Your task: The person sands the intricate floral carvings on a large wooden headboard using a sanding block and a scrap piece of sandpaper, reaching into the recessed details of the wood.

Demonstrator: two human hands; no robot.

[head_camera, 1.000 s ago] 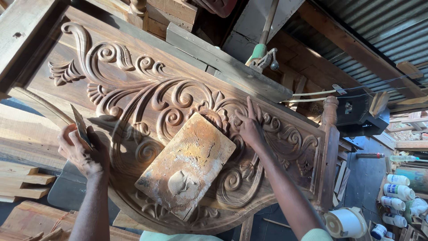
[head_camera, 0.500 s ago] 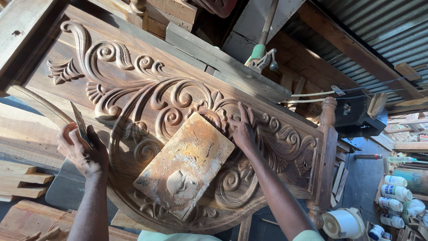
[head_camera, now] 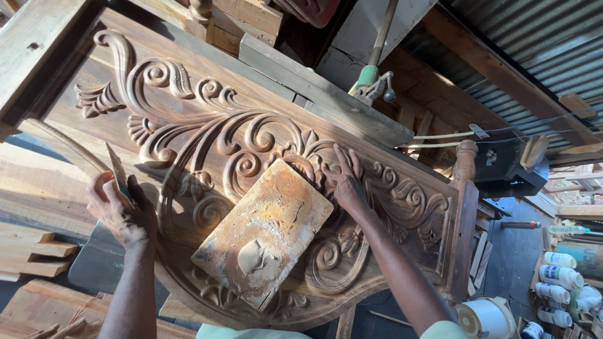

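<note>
Nearest me, my left hand [head_camera: 119, 210] has its grip closed around a thin flat blade [head_camera: 118, 176]; beyond, a worn board [head_camera: 264, 232] lies on the carved panel [head_camera: 207, 135], my right hand [head_camera: 342, 182] spread flat, holding nothing, touching carving.

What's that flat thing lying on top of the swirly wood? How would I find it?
Start at the big carved wooden panel covered in curling leaves and scrolls. In its middle, just beside the right hand, lies a flat rectangular board, tilted at an angle. Unlike the dark carving around it, it is smooth, pale and smeared with orange-brown paste, with a lump of putty near its lower end.
</note>
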